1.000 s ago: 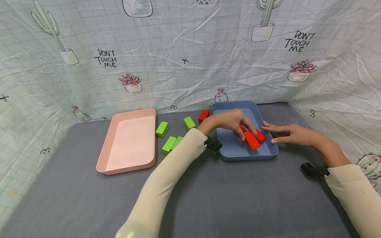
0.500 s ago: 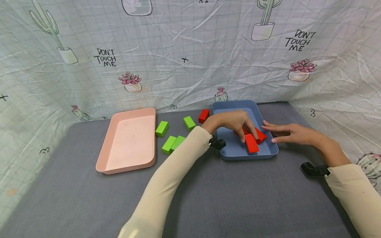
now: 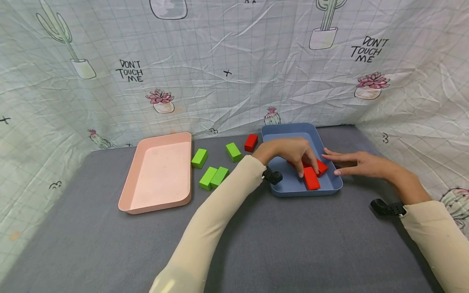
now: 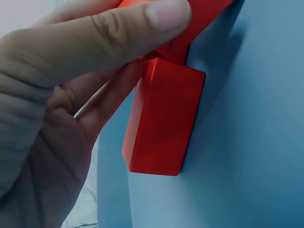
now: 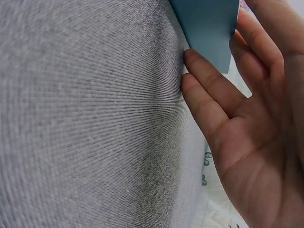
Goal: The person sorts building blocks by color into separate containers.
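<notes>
My left hand point(image 3: 293, 151) reaches into the blue tray point(image 3: 289, 191), thumb and fingers pinching the near red block point(image 3: 311, 179), which lies on the tray floor. Beside it is another red block point(image 3: 322, 167), and more red shows under the fingers. In the left wrist view, the thumb crosses a partly hidden red block point(image 4: 204, 19), while the other red block point(image 4: 168, 118) lies just past the fingers. At the tray's right side, my right hand point(image 3: 360, 163) has its fingers stretched toward the rim; in the right wrist view, fingertips touch or nearly touch the tray wall point(image 5: 209, 33).
To the left lies a pink tray point(image 3: 157, 171). Several green blocks point(image 3: 199, 158) are scattered on the grey cloth point(image 3: 278, 244) between the trays. One red block point(image 3: 250, 143) sits behind the left forearm, near the patterned curtain point(image 3: 227, 53).
My left hand has shifted slightly right and toward the front of the tray, and the near red block has moved and turned with it. The right hand has stayed in place.
</notes>
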`<state>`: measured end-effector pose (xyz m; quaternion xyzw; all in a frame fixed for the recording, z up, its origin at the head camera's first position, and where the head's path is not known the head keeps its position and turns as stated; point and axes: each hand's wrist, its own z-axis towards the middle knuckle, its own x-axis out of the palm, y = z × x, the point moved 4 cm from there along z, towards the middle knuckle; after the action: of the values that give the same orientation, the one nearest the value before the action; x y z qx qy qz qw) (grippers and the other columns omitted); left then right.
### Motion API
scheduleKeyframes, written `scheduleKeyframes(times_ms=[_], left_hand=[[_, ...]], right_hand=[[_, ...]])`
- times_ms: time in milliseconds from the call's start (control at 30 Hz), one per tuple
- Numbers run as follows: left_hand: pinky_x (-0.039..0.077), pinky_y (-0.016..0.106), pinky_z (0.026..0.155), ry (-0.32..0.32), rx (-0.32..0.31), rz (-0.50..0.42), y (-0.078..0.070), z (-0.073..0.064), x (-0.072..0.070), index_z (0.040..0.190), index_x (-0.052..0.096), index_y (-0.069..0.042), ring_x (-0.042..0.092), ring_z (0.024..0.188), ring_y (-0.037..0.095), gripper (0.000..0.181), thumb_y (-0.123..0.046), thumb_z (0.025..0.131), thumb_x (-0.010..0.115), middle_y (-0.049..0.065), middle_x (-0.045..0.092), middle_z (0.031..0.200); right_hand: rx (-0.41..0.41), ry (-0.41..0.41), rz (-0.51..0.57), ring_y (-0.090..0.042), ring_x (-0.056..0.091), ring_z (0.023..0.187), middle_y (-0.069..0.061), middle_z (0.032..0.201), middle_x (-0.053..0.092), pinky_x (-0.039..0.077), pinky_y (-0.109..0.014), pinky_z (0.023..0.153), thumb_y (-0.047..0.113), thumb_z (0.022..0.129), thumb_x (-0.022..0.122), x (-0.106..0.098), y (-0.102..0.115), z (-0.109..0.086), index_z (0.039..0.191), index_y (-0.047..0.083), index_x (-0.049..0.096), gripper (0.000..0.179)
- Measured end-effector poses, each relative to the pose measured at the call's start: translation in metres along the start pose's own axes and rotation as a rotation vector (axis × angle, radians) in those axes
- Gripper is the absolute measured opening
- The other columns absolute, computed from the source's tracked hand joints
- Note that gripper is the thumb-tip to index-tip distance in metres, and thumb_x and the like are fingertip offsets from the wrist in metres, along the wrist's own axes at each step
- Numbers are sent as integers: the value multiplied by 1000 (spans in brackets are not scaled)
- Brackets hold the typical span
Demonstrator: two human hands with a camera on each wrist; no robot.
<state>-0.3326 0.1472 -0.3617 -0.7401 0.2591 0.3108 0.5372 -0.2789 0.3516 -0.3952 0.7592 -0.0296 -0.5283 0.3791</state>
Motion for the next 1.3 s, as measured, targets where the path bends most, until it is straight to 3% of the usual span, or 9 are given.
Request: scheduleKeyframes(times_ms=[133, 433, 667, 1067, 1200, 1300], left_hand=[[43, 12, 100, 4, 10, -4, 1, 3, 1, 116, 79, -10, 63, 110, 2, 39, -3, 79, 87, -4, 75, 116], [43, 12, 99, 3, 13, 0, 3, 5, 1, 118, 77, -9, 63, 109, 4, 38, -3, 81, 85, -3, 74, 117], [45, 14, 100, 1, 19, 18, 5, 3, -1, 117, 77, -7, 64, 110, 9, 35, -3, 82, 84, 3, 73, 119], [43, 14, 101, 9, 3, 19, 3, 0, -1, 123, 74, -9, 62, 112, 5, 41, -2, 84, 83, -2, 72, 121], [45, 18, 104, -18, 20, -41, 3, -6, -3, 127, 71, -5, 63, 115, 6, 41, 0, 87, 79, 2, 71, 124], [44, 21, 107, -73, 15, -33, 5, -16, -8, 130, 69, -6, 62, 120, 8, 39, -6, 92, 75, 1, 70, 127]], right_hand=[[4, -4, 1, -20, 24, 150, -4, 167, 25, 30, -50, 111, 34, 97, 70, 1, -2, 0, 155, 25, 45, 64], [-2, 9, 50, -46, 21, 149, -10, 168, 22, 23, -70, 112, 32, 96, 71, 1, -1, 1, 156, 22, 45, 66], [-1, 8, 49, -45, 21, 150, -8, 168, 22, 24, -69, 112, 33, 97, 71, 1, -1, 1, 156, 25, 44, 65], [-14, 8, 53, -47, 19, 149, -10, 168, 20, 22, -71, 112, 31, 98, 70, 2, -2, 0, 156, 23, 44, 64], [-13, 7, 56, -48, 20, 149, -12, 168, 21, 22, -73, 111, 31, 97, 70, 2, -2, 0, 155, 22, 45, 64], [-14, 8, 53, -48, 21, 149, -13, 167, 22, 23, -73, 110, 32, 97, 70, 1, -2, 0, 155, 22, 46, 64]])
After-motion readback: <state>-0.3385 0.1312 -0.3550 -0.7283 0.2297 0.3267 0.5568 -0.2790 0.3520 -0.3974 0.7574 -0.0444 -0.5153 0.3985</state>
